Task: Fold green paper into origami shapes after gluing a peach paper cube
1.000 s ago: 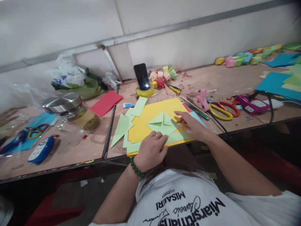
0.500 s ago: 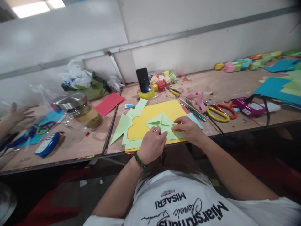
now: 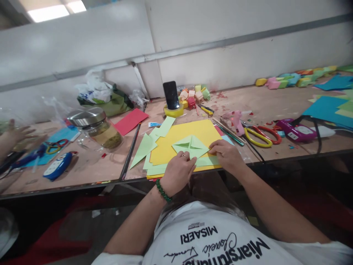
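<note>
A light green sheet of paper (image 3: pixel 195 142), folded into a diamond with raised flaps, lies on a yellow sheet (image 3: pixel 162 152) near the table's front edge. My left hand (image 3: pixel 179 171), with a ring and a green bead bracelet, is closed at the diamond's lower left edge, its thumb and curled fingers against the paper. At the right corner, my right hand (image 3: pixel 228 156) has thumb and fingers drawn together on the paper's tip. More green paper pieces (image 3: pixel 143 149) lie to the left, partly on the yellow sheet.
Right of the papers lie a pink glue gun (image 3: pixel 236 123), scissors (image 3: pixel 259 137) and a purple power strip (image 3: pixel 296 130). A phone (image 3: pixel 171 95) stands behind in a yellow tape roll (image 3: pixel 173 111). Leftward are a glass jar (image 3: pixel 107 136) and another person's hand (image 3: pixel 16 134).
My right hand has slid slightly right, and the diamond's right corner shows more. My left hand stays in place against the paper. The view has shifted a little.
</note>
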Demonstrator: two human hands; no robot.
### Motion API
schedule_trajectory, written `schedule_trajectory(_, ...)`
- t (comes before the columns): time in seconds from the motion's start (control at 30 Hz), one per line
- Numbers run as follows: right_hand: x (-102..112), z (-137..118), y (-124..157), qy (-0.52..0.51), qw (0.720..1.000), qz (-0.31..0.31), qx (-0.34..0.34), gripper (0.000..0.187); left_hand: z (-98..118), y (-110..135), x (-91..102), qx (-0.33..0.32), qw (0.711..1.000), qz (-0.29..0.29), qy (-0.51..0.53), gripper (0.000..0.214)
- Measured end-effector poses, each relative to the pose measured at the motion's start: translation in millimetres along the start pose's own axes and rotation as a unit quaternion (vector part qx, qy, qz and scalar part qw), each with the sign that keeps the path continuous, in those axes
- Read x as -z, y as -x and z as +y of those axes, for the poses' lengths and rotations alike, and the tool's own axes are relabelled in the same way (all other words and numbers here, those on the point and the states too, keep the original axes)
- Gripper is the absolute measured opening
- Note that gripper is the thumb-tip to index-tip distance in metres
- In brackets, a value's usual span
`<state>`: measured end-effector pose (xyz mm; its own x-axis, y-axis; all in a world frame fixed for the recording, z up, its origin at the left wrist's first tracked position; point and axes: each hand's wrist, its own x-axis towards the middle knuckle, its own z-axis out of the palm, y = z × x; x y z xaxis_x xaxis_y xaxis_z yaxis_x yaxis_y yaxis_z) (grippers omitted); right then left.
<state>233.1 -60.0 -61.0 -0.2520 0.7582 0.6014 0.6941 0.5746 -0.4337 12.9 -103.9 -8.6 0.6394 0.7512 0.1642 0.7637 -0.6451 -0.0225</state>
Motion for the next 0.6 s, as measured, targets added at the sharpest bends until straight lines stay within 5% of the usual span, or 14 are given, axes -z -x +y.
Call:
schedule_trajectory(0.17, 6.5, -8.2, 0.8, -0.003, 0.999, 0.023, 0.022, 0.033, 5.7, 6.1, 0.0, -0.003, 1.0, 0.009, -0.004, 0.024)
schedule_trajectory(0.37, 14.1, -25.2, -8.7, 0.045, 0.971, -0.13, 0.196, 0.034, 6.5, 10.2, -3.6, 0.008, 0.999, 0.012, 0.038, 0.041)
schedule_trajectory(0.6, 26.5, -7.4, 4.7, 0.133, 0.977, -0.107, 0.128, 0.034, 5.5, 23.9, -1.4, -0.011, 0.997, 0.034, 0.065, 0.022)
